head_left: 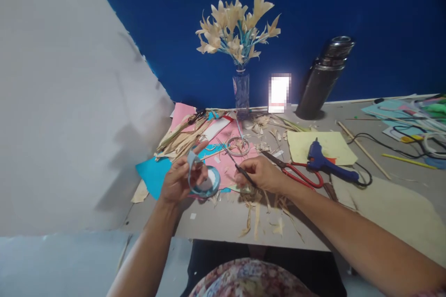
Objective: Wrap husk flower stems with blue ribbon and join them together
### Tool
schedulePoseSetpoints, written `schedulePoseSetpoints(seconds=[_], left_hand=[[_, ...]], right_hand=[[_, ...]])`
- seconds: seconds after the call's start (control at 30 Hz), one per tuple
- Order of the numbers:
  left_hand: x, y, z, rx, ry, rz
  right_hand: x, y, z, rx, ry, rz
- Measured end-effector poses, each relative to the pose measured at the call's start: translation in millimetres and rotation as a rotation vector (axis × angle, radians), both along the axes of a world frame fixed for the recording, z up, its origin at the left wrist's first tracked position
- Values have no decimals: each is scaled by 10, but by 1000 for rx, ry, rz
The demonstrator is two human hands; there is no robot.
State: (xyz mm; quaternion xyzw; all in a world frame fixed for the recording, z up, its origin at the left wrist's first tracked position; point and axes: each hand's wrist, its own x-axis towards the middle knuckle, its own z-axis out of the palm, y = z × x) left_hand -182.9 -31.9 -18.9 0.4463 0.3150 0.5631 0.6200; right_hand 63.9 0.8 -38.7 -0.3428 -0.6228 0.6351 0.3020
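Observation:
My left hand (179, 180) holds a roll of light blue tape (215, 182), and a loose strip of it curves up by the fingers. In my right hand (263, 174) is a small pair of scissors (248, 177) with dark handles, its thin blades pointing up and to the left. The blades are apart from the tape, over pink paper (218, 163). Beneath the hands lie blue paper (153, 174) and dry husk scraps (257, 216). A ring-shaped roll (238, 154) rests just beyond the scissor tips.
Pale husk flowers (237, 23) stand in a clear bottle (242, 97) by the blue wall. A dark thermos (318, 86) stands right of it. Red-handled shears (304, 175) and a blue glue gun (329, 166) lie near my right forearm. Dry husks (183, 141) are piled at left.

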Motion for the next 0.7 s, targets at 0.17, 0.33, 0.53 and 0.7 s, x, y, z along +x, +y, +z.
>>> schedulePoseSetpoints(seconds=[0.17,0.33,0.53,0.7], left_hand=[[142,-171,136,12,194,-54],[440,-227,85,-63,261,-76],[681,-264,164,-148,63,74],[801,-276,258,-80,-18,114]], right_hand=[[-31,-44,16,14,54,35],[-88,-148,12,-110,83,126],[-57,-132,54,-164,231,151],[0,-75,107,-98,243,172]])
